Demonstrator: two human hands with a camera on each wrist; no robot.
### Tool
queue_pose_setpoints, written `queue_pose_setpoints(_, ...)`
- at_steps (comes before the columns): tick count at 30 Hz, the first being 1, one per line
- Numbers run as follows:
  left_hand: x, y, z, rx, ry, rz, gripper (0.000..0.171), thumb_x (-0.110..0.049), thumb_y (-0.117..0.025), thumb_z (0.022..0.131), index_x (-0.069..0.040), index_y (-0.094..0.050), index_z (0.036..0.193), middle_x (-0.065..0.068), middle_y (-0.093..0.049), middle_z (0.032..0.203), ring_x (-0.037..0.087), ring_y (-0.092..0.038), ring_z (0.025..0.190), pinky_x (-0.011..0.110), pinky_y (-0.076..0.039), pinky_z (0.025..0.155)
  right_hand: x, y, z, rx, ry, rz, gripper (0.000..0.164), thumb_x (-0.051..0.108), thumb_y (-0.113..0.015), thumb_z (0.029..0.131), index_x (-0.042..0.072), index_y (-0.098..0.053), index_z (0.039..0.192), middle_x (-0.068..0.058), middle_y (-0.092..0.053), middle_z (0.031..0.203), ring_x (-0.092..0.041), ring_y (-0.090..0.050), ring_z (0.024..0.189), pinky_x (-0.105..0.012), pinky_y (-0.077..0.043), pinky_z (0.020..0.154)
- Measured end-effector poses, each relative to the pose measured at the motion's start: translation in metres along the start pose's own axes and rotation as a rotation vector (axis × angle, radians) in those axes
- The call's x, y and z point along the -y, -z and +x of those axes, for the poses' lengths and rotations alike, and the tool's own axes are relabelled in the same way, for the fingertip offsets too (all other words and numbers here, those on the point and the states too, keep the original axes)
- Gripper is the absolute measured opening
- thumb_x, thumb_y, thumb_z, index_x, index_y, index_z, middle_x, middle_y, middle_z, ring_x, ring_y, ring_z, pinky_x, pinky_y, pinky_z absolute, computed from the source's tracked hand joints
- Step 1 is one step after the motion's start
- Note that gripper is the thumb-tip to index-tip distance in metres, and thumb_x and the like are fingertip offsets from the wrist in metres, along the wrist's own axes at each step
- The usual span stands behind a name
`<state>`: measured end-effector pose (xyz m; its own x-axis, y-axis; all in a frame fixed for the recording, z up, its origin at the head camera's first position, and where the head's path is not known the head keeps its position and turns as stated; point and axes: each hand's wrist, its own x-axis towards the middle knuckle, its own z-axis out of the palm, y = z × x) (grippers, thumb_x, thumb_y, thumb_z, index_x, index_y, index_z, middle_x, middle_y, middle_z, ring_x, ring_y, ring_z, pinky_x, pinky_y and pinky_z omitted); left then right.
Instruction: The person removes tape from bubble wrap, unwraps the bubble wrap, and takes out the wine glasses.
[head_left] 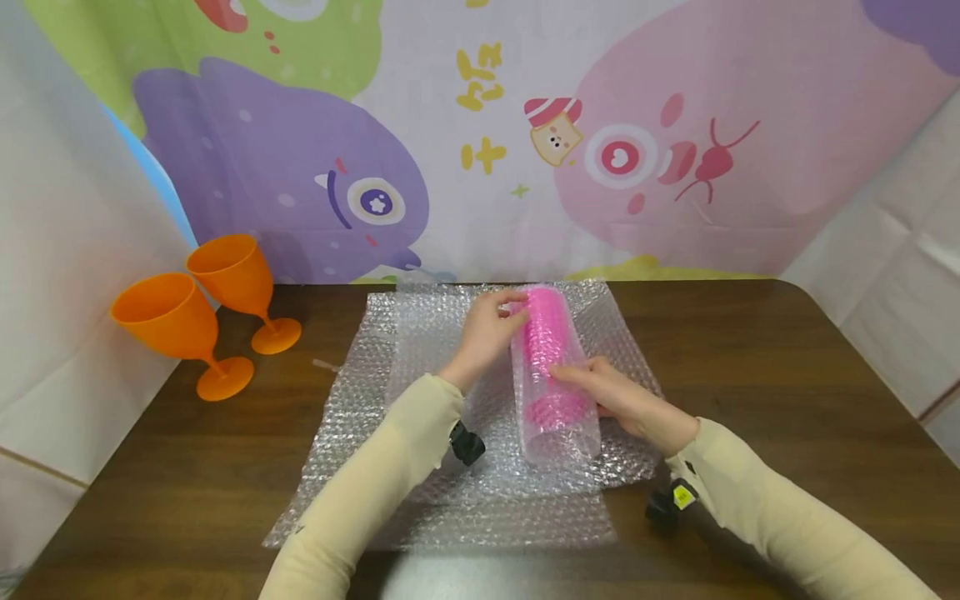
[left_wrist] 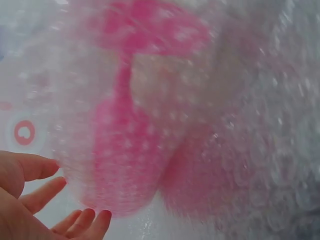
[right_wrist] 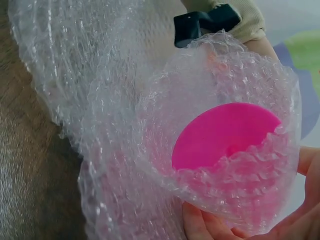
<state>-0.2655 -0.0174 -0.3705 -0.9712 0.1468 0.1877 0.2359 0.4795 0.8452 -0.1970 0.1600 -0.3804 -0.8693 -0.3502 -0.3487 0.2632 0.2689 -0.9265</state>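
A pink goblet (right_wrist: 227,135) lies inside a roll of clear bubble wrap (head_left: 558,442); its round base shows at the near end. My right hand (head_left: 611,387) grips the lower part of the roll from the right, thumb on top and fingers beneath. At the far end, the fingertips of my left hand (head_left: 487,325) touch the roll's left side, thumb and fingers a little apart. Through the plastic in the left wrist view, the goblet's bowl, stem and base appear blurred, with the left hand's fingers (left_wrist: 92,225) beside the bowl.
Under the roll, a bubble wrap sheet (head_left: 352,433) is spread over the dark wooden table (head_left: 750,358). Two orange goblets (head_left: 168,317) stand at the left. Behind the table hangs a cartoon-printed cloth (head_left: 480,208). Each wrist carries a small black camera (head_left: 467,443).
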Motion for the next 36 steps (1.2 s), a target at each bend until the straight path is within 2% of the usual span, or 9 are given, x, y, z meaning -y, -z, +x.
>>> queue_pose_setpoints(4,0.003,-0.003,0.000,-0.042,-0.089,0.134,0.026,-0.021,-0.061,0.083,-0.009,-0.066,0.106,0.015,-0.055,0.106,0.025,-0.059,0.090,0.031,-0.049,0.076,-0.003,-0.002,0.002,-0.037,-0.019,-0.012,0.039,0.039,-0.054,0.088,0.000,-0.060,0.092,-0.012,-0.056,0.099,-0.015,-0.059,0.080,-0.033,-0.049,0.076)
queue_pose_setpoints(8,0.006,-0.004,-0.001,-0.052,-0.090,0.206,0.025,-0.023,-0.061,0.082,-0.008,-0.066,0.101,0.011,-0.053,0.103,0.020,-0.056,0.088,0.030,-0.048,0.074,-0.006,-0.003,0.005,-0.033,-0.043,-0.021,0.040,0.040,-0.055,0.087,0.001,-0.060,0.093,-0.012,-0.055,0.099,-0.016,-0.058,0.080,-0.034,-0.049,0.077)
queue_pose_setpoints(10,0.006,-0.003,-0.002,-0.045,-0.075,0.234,0.024,-0.021,-0.061,0.082,-0.006,-0.066,0.100,0.010,-0.054,0.103,0.020,-0.055,0.088,0.030,-0.048,0.073,-0.006,-0.003,0.006,-0.032,-0.067,-0.003,0.045,0.038,-0.056,0.086,-0.003,-0.055,0.102,-0.014,-0.055,0.103,-0.019,-0.057,0.085,-0.037,-0.048,0.080)
queue_pose_setpoints(14,0.006,-0.004,-0.001,-0.051,-0.103,0.299,0.021,-0.019,-0.061,0.082,-0.006,-0.067,0.097,0.009,-0.056,0.099,0.019,-0.055,0.082,0.027,-0.048,0.068,-0.001,-0.005,0.009,-0.095,-0.090,0.074,0.076,0.032,-0.060,0.084,-0.001,-0.015,0.135,-0.021,-0.031,0.129,-0.031,-0.046,0.109,-0.046,-0.039,0.095)
queue_pose_setpoints(17,0.005,-0.003,0.001,-0.053,-0.128,0.344,0.019,-0.018,-0.062,0.082,-0.006,-0.067,0.094,0.008,-0.057,0.096,0.019,-0.054,0.079,0.028,-0.048,0.068,0.005,-0.007,0.014,-0.181,-0.029,0.094,0.092,0.026,-0.061,0.082,0.010,0.008,0.141,-0.024,-0.012,0.142,-0.038,-0.028,0.125,-0.050,-0.025,0.105)
queue_pose_setpoints(23,0.001,-0.002,0.005,-0.041,-0.168,0.405,0.017,-0.018,-0.062,0.083,-0.005,-0.069,0.092,0.009,-0.059,0.096,0.020,-0.055,0.085,0.031,-0.048,0.075,0.010,-0.005,0.030,-0.372,0.115,-0.088,0.087,0.033,-0.063,0.083,0.019,-0.006,0.146,-0.018,0.007,0.147,-0.041,-0.008,0.134,-0.058,-0.017,0.105)
queue_pose_setpoints(30,-0.004,-0.001,0.009,-0.015,-0.262,0.496,0.015,-0.015,-0.065,0.083,-0.004,-0.071,0.088,0.009,-0.064,0.104,0.022,-0.058,0.099,0.032,-0.044,0.091,0.004,-0.006,0.045,-0.470,0.217,-0.163,0.076,0.027,-0.066,0.080,0.015,-0.026,0.143,-0.017,-0.005,0.150,-0.038,-0.011,0.136,-0.056,-0.016,0.107)
queue_pose_setpoints(33,-0.008,0.000,0.010,0.004,-0.300,0.580,0.013,-0.013,-0.063,0.084,-0.005,-0.072,0.088,0.009,-0.066,0.100,0.021,-0.061,0.095,0.031,-0.046,0.088,0.004,-0.009,0.047,-0.488,0.217,-0.138,0.073,0.023,-0.066,0.079,0.016,-0.029,0.142,-0.016,-0.006,0.150,-0.038,-0.010,0.136,-0.055,-0.015,0.107)
queue_pose_setpoints(36,-0.010,0.001,0.008,0.035,-0.330,0.693,0.013,-0.011,-0.059,0.086,-0.006,-0.071,0.087,0.008,-0.067,0.091,0.020,-0.063,0.084,0.029,-0.051,0.078,0.004,-0.011,0.048,-0.495,0.214,-0.124,0.074,0.022,-0.067,0.078,0.018,-0.030,0.142,-0.015,-0.005,0.150,-0.038,-0.010,0.136,-0.055,-0.016,0.107)
